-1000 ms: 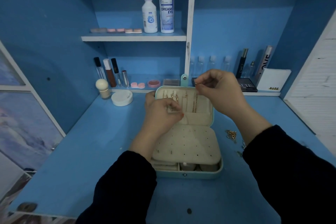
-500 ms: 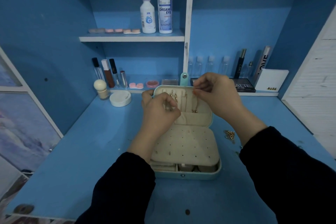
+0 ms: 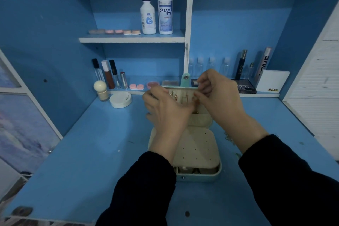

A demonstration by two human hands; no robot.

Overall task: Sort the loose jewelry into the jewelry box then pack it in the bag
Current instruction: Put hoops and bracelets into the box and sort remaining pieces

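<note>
Jewelry box (image 3: 200, 152) (one, open): right hand (image 3: 220, 101) pinches one chain (image 3: 196, 105); left hand (image 3: 167, 113), grip unclear.

Box (image 3: 200, 154) mid-desk (image 3: 82, 152), lid (image 3: 183, 95) up behind, right hand (image 3: 218, 101) pinching chain (image 3: 196, 109) at lid, compact (image 3: 120, 99) left, loose jewelry (image 3: 229, 138) right, bottles (image 3: 165, 14) on shelf (image 3: 132, 39).

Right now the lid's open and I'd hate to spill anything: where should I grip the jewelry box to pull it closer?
Take the jewelry box by its teal base, one grip on each side wall, coming from the near edge. The base sits flat on the desk. The lid stands hinged upright with chains hanging, so it would likely swing.
</note>
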